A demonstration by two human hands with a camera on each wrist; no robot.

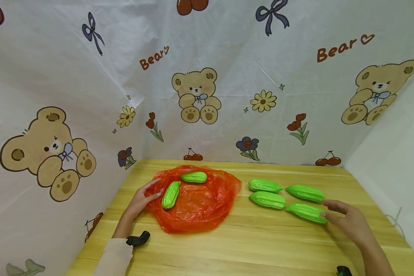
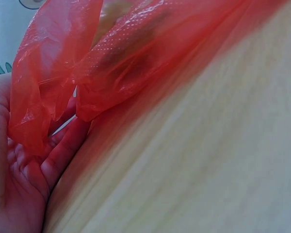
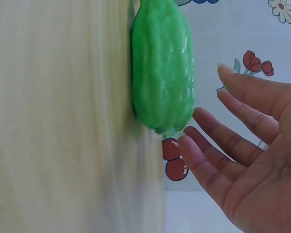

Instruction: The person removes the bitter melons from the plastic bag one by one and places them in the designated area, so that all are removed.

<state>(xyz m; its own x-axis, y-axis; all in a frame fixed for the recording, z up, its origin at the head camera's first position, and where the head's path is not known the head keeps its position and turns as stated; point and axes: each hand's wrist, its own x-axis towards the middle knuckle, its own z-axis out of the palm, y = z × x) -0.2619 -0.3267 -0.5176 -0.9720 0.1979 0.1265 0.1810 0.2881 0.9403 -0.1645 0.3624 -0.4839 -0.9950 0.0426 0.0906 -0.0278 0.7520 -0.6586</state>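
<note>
My left hand (image 1: 139,202) rests at the left rim of a crumpled red plastic bag (image 1: 196,220); its thumb and index finger look fairly straight. In the left wrist view, the red bag (image 2: 121,73) droops over the fingers and palm of the left hand (image 2: 34,179). Two green bitter melons, one upper (image 1: 194,177) and one left (image 1: 171,195), lie on or in the bag. My right hand (image 1: 352,222) has its fingers spread at the right end of the nearest bitter melon (image 1: 307,212). In the right wrist view, fingertips meet or nearly meet that melon's end (image 3: 164,73).
Further bitter melons lie in two rows on the wooden table (image 1: 255,245): back left (image 1: 265,186), front left (image 1: 267,200) and back right (image 1: 305,193). A bear-print curtain (image 1: 227,50) rises behind the table. A thin cable (image 1: 396,222) hangs at the right edge.
</note>
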